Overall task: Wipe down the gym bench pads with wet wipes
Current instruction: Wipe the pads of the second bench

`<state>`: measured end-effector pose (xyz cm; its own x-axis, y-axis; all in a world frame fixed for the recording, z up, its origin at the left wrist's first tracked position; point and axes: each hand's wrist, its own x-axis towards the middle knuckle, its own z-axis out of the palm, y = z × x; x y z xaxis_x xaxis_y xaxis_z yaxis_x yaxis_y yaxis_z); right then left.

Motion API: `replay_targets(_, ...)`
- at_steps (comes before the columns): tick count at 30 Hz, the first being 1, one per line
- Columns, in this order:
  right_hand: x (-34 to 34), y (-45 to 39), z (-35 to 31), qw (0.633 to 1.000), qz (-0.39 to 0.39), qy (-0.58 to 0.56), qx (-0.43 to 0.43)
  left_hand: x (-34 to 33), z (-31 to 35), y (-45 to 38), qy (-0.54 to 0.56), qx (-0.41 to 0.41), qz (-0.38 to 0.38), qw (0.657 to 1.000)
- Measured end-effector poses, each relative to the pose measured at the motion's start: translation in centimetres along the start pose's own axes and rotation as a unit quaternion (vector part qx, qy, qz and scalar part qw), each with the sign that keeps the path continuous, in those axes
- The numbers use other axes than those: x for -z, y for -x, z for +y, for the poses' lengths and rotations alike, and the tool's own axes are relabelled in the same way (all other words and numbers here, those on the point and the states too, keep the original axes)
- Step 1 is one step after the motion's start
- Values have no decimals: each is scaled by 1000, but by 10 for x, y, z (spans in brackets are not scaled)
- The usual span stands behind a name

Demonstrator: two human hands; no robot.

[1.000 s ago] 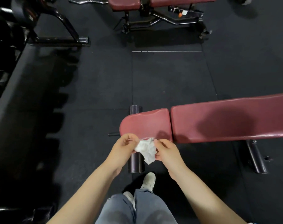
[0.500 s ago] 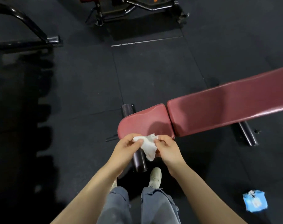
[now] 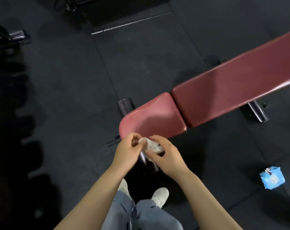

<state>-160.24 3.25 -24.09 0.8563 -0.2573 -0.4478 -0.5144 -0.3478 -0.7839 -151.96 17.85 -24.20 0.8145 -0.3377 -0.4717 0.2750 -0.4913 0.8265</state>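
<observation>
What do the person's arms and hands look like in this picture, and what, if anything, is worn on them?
Both forearms are bare: no sleeves reach into view. The left hand and right hand wear no gloves, and no watch, bracelet or ring shows on the wrists or fingers. Slight blur hides finer detail such as nails.

Back pad (image 3: 237, 90) cut off rightward.

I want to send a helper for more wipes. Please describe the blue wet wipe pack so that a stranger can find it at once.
Start from the dark red gym bench that crosses the black rubber floor. On the floor on the near side of its long back pad, to the person's right, lies the wet wipe pack. It is the only bright blue thing there, a small soft packet with a white label.
</observation>
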Motion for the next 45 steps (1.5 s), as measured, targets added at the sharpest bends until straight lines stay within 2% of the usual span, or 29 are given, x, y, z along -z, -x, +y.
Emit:
replay_targets(4, -18, -41, 48, 995, 65, 62, 34, -15, -47, -32, -27, -19, 15, 999)
replay_targets(7, -19, -81, 80, 987, 102, 116, 38, -23, -94, -64, -3, 2, 35, 999)
replay_targets(11, 0, -150, 106, 975, 145, 161, 55, -28, -151, -111, -53, 30, 56, 997)
replay_targets(17, 40, -268, 118, 894, 310, 314, 82, -32, -207, -165, -135, 61, 73, 986)
replay_targets(21, -2, -316, 123, 893, 258, 366, 42, -31, -237, -187, -63, 51, 99, 992)
replay_targets(23, -49, -316, 121, 885, 228, 395, 93, -23, -255, -194, -6, 61, 133, 989)
replay_targets(25, -110, -304, 114, 862, 136, 453, 184, -13, -269, -198, 44, 77, 151, 985)
replay_targets(28, -184, -280, 113, 824, -57, 478, 300, -3, -277, -204, 51, 66, 146, 986)
replay_targets(30, -193, -278, 115, 806, -104, 477, 334, 0, -274, -211, 52, 51, 148, 986)
replay_targets(32, -162, -290, 115, 815, -75, 471, 329, 1, -271, -218, 61, 43, 150, 986)
replay_targets(33, -135, -300, 115, 818, -29, 486, 306, 0, -268, -219, 60, 41, 146, 987)
replay_targets(35, -63, -325, 120, 836, 117, 488, 221, -5, -263, -220, 63, 37, 133, 989)
replay_targets(37, 8, -338, 132, 850, 272, 436, 114, -10, -260, -216, 78, 24, 124, 989)
replay_targets(39, 30, -340, 139, 850, 348, 391, 57, -12, -263, -212, 95, 22, 109, 989)
replay_targets(40, 14, -336, 135, 848, 348, 395, 61, -11, -264, -212, 102, 27, 104, 989)
replay_targets(42, -52, -327, 126, 847, 292, 423, 135, -7, -265, -216, 122, 45, 109, 985)
replay_targets(44, -140, -308, 114, 850, 177, 450, 210, -3, -264, -220, 134, 62, 114, 982)
replay_targets(45, -179, -295, 109, 839, 103, 472, 249, -2, -265, -222, 135, 69, 119, 981)
